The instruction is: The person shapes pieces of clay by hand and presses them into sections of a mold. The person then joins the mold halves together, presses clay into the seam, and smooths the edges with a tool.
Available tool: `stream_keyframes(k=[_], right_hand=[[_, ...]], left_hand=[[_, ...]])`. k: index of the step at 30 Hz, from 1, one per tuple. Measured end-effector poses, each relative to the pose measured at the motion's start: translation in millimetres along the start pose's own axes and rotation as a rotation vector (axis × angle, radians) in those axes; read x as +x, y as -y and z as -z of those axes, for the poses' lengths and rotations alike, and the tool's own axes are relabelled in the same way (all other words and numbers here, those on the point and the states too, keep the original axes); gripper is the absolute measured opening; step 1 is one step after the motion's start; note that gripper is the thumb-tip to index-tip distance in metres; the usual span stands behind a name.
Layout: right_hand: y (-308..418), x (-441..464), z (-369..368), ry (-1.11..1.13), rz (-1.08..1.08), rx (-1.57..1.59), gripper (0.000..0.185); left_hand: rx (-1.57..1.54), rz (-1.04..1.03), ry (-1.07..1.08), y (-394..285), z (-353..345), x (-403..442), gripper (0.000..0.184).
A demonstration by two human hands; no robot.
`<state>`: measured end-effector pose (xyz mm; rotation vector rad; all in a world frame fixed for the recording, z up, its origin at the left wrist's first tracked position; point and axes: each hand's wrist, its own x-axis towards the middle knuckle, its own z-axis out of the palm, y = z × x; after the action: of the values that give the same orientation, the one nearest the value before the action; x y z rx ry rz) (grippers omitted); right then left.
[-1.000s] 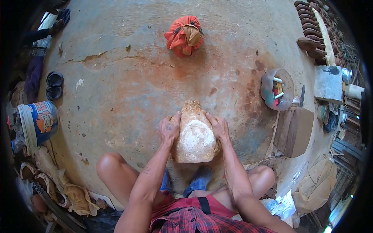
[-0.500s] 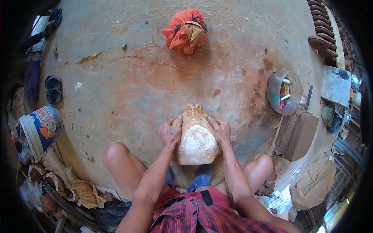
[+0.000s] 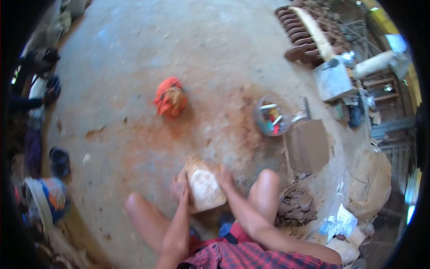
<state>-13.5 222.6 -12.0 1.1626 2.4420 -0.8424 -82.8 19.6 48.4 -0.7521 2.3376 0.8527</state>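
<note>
Our left hand [image 3: 180,186] and right hand [image 3: 224,176] are clamped on opposite sides of the pale block [image 3: 206,189], between our knees [image 3: 268,180]; we cannot tell whether it touches the floor [image 3: 109,157]. We do best pressing evenly from both flanks, keeping its narrow end far. Our knees leave little sideways room. Far and slightly left sits the red bundle [image 3: 170,97]; to the right, well apart, the clear bowl [image 3: 260,122], brown slab [image 3: 310,145] and, nearer, dark heap [image 3: 295,209].

From my remote feed I see a clay workshop: curved brown clay pieces [image 3: 298,34] in a row, a rectangular brown clay block [image 3: 310,145].
</note>
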Motion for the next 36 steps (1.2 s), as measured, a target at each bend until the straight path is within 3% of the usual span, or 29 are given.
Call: stream_keyframes(k=[3, 9, 16, 18, 22, 23, 25, 27, 29, 30, 33, 36], right_hand=[[39.7, -33.1, 30.3, -0.109, -0.12, 0.059, 0.08], [37.0, -32.7, 30.8, -0.038, -0.152, 0.075, 0.081], [37.6, -27.1, 28.5, -0.046, -0.203, 0.08, 0.079], [17.1, -28.8, 6.2, -0.14, -0.101, 0.098, 0.078], [47.2, -23.7, 22.8, -0.77, 0.484, 0.162, 0.051], [66.6, -20.3, 31.2, -0.761, 0.489, 0.166, 0.051], [110.7, -34.1, 47.9, -0.298, 0.533, 0.701, 0.049], [154.2, -47.3, 52.3, -0.089, 0.672, 0.936, 0.054], [171.0, -50.0, 34.4, 0.001, 0.819, 1.019, 0.058], [158.1, -45.3, 7.0, 0.074, 0.677, 0.976, 0.06], [146.1, -46.0, -25.1, 0.053, 0.603, 0.859, 0.059], [165.9, -59.7, -1.8, 0.079, 0.7, 0.837, 0.057]], left_hand=[[-0.069, -0.062, -0.06, 26.9, -22.1, 1.7, 0.09], [0.155, 0.09, -0.059, -3.1, -5.2, -15.9, 0.087], [0.01, -0.002, -0.149, -3.5, -7.3, -14.5, 0.078], [-0.073, -0.046, -0.161, 5.4, -12.5, -9.7, 0.081], [0.081, 0.015, -0.206, 13.1, -19.1, -3.5, 0.084], [0.08, 0.022, -0.212, 5.8, -19.0, -1.8, 0.084], [0.064, 0.074, -0.125, 0.8, -9.2, -9.1, 0.086], [0.067, 0.067, -0.125, 13.3, -21.1, -0.2, 0.085], [0.049, -0.01, -0.179, 27.6, -32.0, 7.3, 0.077], [0.044, -0.05, -0.205, 35.2, -35.5, 10.1, 0.074], [0.03, -0.087, -0.217, 31.8, -38.4, 6.4, 0.074], [0.021, -0.078, -0.197, 27.7, -39.8, 0.1, 0.074]])
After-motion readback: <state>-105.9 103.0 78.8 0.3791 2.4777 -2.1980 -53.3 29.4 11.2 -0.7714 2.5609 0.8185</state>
